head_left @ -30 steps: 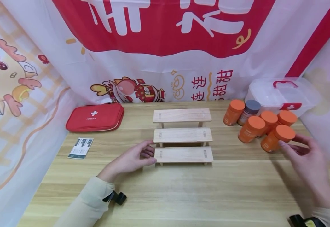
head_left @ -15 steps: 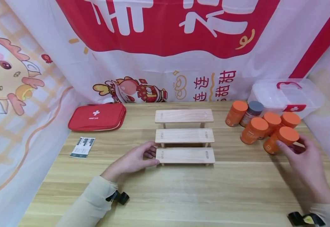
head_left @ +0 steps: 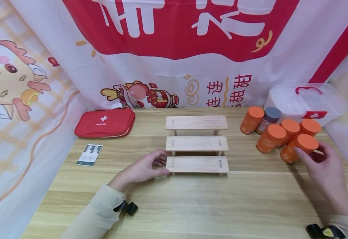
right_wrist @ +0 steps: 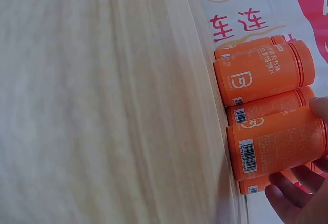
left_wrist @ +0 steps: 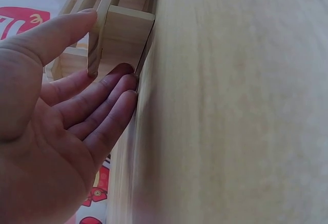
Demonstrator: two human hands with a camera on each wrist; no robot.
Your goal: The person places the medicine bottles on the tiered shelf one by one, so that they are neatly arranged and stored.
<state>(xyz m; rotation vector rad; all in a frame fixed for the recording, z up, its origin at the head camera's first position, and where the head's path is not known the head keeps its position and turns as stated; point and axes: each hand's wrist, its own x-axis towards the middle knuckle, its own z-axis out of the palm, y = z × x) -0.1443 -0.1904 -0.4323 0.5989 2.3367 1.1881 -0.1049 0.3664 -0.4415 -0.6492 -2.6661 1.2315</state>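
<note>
A pale wooden three-step stand (head_left: 196,143) is in the middle of the table. At the left end of its lowest step is my left hand (head_left: 145,167), thumb at the front corner and fingers at the rear one. In the left wrist view, the thumb and index finger of that hand (left_wrist: 56,101) span the plank's end (left_wrist: 96,44). On the right, my right hand (head_left: 326,166) grips the nearest orange bottle (head_left: 293,151). The right wrist view has the thumb near the lid of this bottle (right_wrist: 279,142) and fingers along its other side.
Several more orange bottles (head_left: 270,141) and a grey-capped one (head_left: 268,120) cluster behind the gripped bottle. A clear plastic box (head_left: 287,103) with a red handle stands at the back right. A red first-aid pouch (head_left: 105,123) and a printed card (head_left: 89,154) lie at the left.
The right thumb and fingers have closed in a little around the nearest bottle. The head view has shifted slightly; the left hand stays at the stand.
</note>
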